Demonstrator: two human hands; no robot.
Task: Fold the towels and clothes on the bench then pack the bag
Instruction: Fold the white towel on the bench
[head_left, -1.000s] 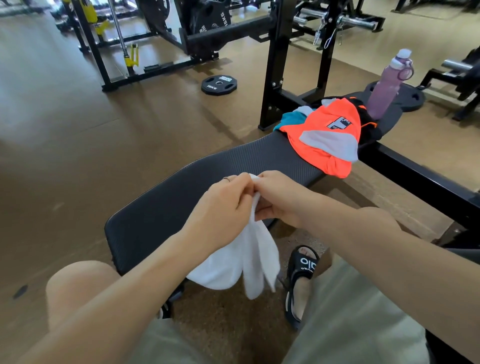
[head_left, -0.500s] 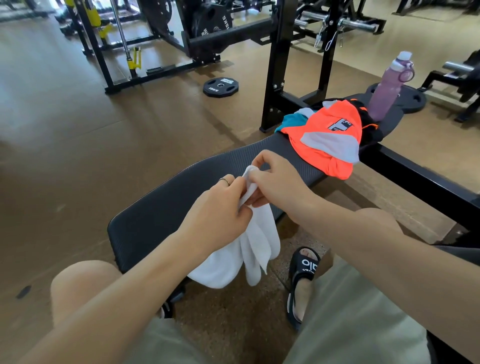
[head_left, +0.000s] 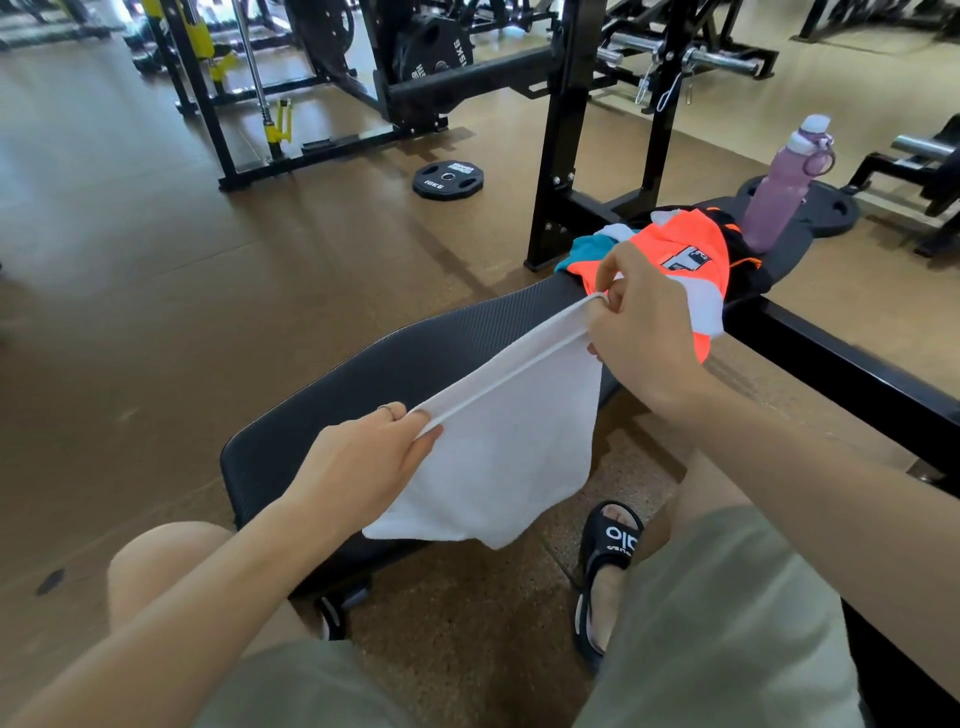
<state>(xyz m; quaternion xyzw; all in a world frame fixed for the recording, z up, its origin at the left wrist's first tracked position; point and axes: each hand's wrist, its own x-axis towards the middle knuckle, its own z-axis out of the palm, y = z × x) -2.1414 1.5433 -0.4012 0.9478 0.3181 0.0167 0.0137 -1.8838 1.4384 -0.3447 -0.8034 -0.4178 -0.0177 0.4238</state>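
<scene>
A white towel (head_left: 509, 452) hangs stretched above the black padded bench (head_left: 395, 358), doubled so two hemmed edges run along its top. My left hand (head_left: 363, 462) pinches the near top corner. My right hand (head_left: 639, 322) pinches the far top corner, higher and further along the bench. Behind my right hand lies an orange and grey shirt (head_left: 691, 260) on a heap with a teal cloth (head_left: 582, 252) and a dark garment (head_left: 748, 265). No bag is in view.
A purple water bottle (head_left: 779, 192) stands at the bench's far end. The black rack uprights (head_left: 566, 130) rise just beyond the clothes. A weight plate (head_left: 448, 179) lies on the floor. My sandalled foot (head_left: 608, 566) and knees are below the bench.
My hands have moved apart, the right one up and away along the bench, pulling the bunched towel out into a flat taut sheet.
</scene>
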